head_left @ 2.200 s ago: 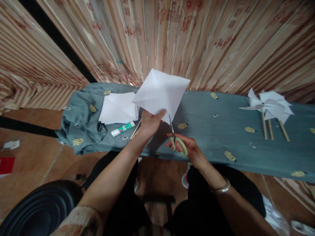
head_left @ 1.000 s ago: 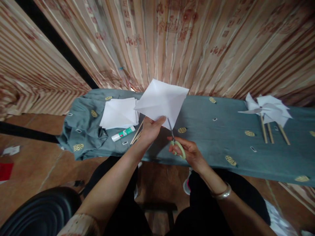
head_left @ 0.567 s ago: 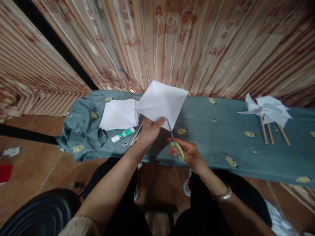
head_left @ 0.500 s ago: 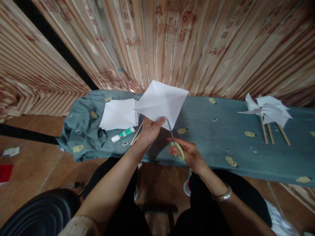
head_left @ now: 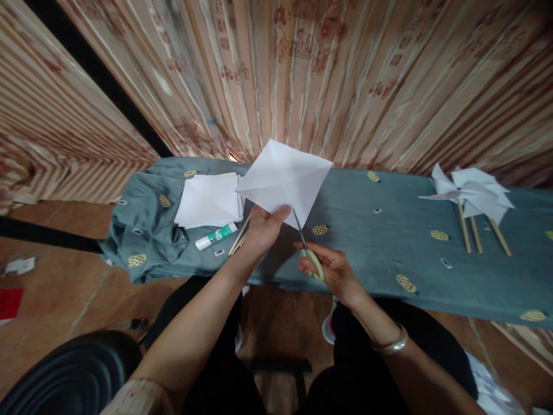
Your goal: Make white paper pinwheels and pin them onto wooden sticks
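Observation:
A square white sheet of paper (head_left: 287, 176) with crease lines is held up over the bench, turned corner-down. My left hand (head_left: 266, 227) pinches its lower edge, thumb on top. My right hand (head_left: 330, 266) is closed around the pale green handles of a pair of scissors (head_left: 314, 265). Their blades point up and lie at the paper's lower corner, right of my left thumb. Left of the held sheet rests a stack of white paper (head_left: 208, 199). A glue stick (head_left: 216, 236) and several thin wooden sticks (head_left: 238, 239) lie just below the stack, partly behind my left forearm.
Several white paper pinwheels (head_left: 470, 193) on wooden sticks lie at the right on the cloth-covered bench (head_left: 367, 230). A patterned curtain (head_left: 302, 75) hangs behind it. A round black stool (head_left: 73, 374) stands at the lower left.
The paper's top corner has risen very slightly. My right fingers have shifted a little on the scissor handles; the left hand stays in place.

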Demonstrator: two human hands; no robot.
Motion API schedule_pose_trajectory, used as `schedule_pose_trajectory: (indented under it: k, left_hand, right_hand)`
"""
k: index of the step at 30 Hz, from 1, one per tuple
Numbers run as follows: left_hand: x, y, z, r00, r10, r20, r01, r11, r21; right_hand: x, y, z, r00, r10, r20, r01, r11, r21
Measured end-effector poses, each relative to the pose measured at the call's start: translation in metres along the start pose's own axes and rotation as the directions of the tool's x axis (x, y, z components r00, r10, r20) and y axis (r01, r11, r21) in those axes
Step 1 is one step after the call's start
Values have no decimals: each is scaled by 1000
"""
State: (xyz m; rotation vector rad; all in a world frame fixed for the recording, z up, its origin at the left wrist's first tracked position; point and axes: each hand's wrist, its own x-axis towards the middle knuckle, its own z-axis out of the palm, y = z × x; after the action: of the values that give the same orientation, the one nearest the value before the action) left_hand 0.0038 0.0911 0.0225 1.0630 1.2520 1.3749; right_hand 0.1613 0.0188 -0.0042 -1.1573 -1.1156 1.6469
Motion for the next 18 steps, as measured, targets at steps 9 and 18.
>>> schedule_pose_trajectory:
  k: [9, 18]
  left_hand:
    - [2, -5, -4, 999, -25, 21, 24, 999, 49]
    - [-7, 1, 2, 998, -5, 56, 6, 1000, -14]
  right_hand:
    - [-1, 2, -1, 1000, -1, 8, 1, 1000, 20]
    - [-1, -3, -3, 1000, -18, 22, 19, 999, -30]
